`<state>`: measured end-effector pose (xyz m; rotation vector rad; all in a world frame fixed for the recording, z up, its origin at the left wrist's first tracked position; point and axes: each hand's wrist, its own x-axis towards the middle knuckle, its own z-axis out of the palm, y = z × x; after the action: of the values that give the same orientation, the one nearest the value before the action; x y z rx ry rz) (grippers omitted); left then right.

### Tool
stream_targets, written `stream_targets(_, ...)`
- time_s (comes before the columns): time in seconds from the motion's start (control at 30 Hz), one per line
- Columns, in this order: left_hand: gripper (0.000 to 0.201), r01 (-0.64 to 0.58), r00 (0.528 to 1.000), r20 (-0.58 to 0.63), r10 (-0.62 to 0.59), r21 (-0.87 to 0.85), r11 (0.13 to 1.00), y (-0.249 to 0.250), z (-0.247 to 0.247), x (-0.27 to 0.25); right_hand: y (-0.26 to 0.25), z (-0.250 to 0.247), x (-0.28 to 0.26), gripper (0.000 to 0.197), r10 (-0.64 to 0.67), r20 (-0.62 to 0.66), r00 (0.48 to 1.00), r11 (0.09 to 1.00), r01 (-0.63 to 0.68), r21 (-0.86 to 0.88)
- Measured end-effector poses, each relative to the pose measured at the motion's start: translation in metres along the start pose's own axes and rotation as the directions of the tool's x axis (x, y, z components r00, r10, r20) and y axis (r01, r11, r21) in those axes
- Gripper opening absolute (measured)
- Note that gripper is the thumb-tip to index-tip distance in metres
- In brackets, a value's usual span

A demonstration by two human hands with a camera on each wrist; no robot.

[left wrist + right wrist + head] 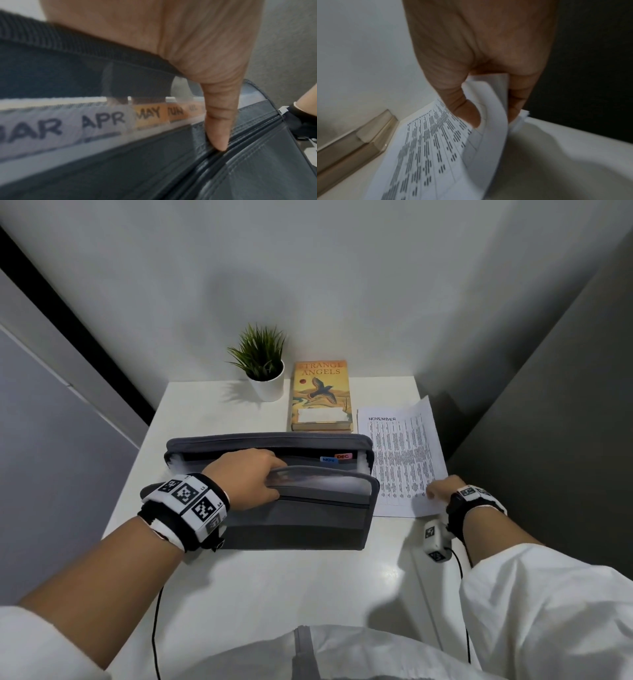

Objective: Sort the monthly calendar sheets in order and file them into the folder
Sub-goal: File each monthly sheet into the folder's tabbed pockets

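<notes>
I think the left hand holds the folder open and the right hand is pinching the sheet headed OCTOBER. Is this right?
Not quite: the head view shows the sheet is headed NOVEMBER, not OCTOBER. The rest holds: the left hand holds the folder open, and the right hand pinches the sheet's corner.

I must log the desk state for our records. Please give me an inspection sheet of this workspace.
Surface: white desk, set in a corner.
Job's things: grey folder open, NOV and DEC tabs showing; NOVEMBER sheet on top of the stack beside it.
Clutter: potted plant; book.
Hands: left hand holds the folder's front open; right hand pinches the sheets' corner.
Cables: black cables run from both wristbands.
Surroundings: pale walls, dark panel at right.
</notes>
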<state>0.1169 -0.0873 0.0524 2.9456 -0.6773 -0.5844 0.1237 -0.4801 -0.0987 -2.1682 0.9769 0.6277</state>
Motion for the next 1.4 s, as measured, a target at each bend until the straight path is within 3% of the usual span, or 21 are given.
stream_targets(0.1,0.03,-0.003,1.0,-0.003,0.003,-0.006,1.0,0.0,0.001,-0.001,-0.018,-0.004,0.007,0.057,-0.07,0.022,0.997,0.997,0.069,0.026)
stream_targets(0.27,0.038,-0.004,1.0,0.003,0.004,-0.003,1.0,0.0,0.001,-0.002,-0.039,-0.003,0.004,0.037,-0.042,0.051,0.998,0.985,0.05,-0.165)
stream_targets(0.33,0.042,-0.004,1.0,0.004,0.004,-0.003,1.0,0.001,0.001,-0.003,-0.044,0.003,0.002,0.04,-0.055,0.047,0.997,0.986,0.062,-0.153)
stream_targets(0.43,0.038,-0.008,1.0,0.01,0.008,-0.006,1.0,0.001,0.001,-0.005,-0.047,0.005,-0.002,0.044,-0.092,0.027,0.995,0.966,0.095,-0.24)
stream_targets(0.57,0.034,-0.003,0.999,0.041,0.004,-0.019,1.0,0.002,0.001,-0.008,-0.062,-0.011,-0.008,0.035,-0.204,-0.039,0.978,0.953,0.189,-0.236)
stream_targets(0.63,0.028,-0.006,0.999,0.051,0.008,-0.029,1.0,0.003,0.0,-0.009,-0.077,-0.03,-0.015,0.03,-0.275,-0.179,0.945,0.96,0.258,-0.111)
stream_targets(0.7,0.023,-0.007,0.998,0.063,0.009,-0.038,0.999,0.004,-0.001,-0.009,-0.096,-0.055,-0.032,0.025,-0.359,-0.339,0.87,0.919,0.392,0.032)
stream_targets(0.77,0.021,0.002,0.997,0.075,0.002,-0.051,0.999,0.005,-0.001,-0.008,-0.116,-0.08,-0.062,0.021,-0.444,-0.437,0.782,0.827,0.546,0.137)
stream_targets(0.83,0.025,0.012,0.996,0.084,-0.007,-0.059,0.998,0.005,-0.002,-0.007,-0.133,-0.096,-0.099,0.016,-0.51,-0.453,0.731,0.689,0.663,0.294)
stream_targets(0.9,0.026,0.012,0.996,0.093,-0.006,-0.067,0.998,0.006,-0.002,-0.007,-0.145,-0.101,-0.135,0.017,-0.596,-0.402,0.695,0.559,0.719,0.413)
stream_targets(1.0,0.019,0.005,0.995,0.1,0.004,-0.084,0.996,0.007,-0.002,-0.009,-0.153,-0.094,-0.18,0.007,-0.742,-0.283,0.608,0.505,0.784,0.36)
stream_targets(1.13,0.023,-0.015,0.997,0.077,0.023,-0.098,0.995,0.01,-0.005,-0.012,-0.157,-0.072,-0.211,0.01,-0.851,-0.098,0.517,0.499,0.852,0.16)
stream_targets(1.23,0.016,-0.053,0.996,0.071,0.062,-0.116,0.992,0.012,-0.005,-0.016,-0.16,-0.059,-0.219,0.008,-0.87,0.052,0.49,0.49,0.872,0.001)
stream_targets(1.4,0.031,-0.088,0.995,0.025,0.092,-0.139,0.986,0.008,-0.003,-0.025,-0.173,-0.054,-0.226,0.017,-0.889,0.159,0.43,0.335,0.845,-0.416)
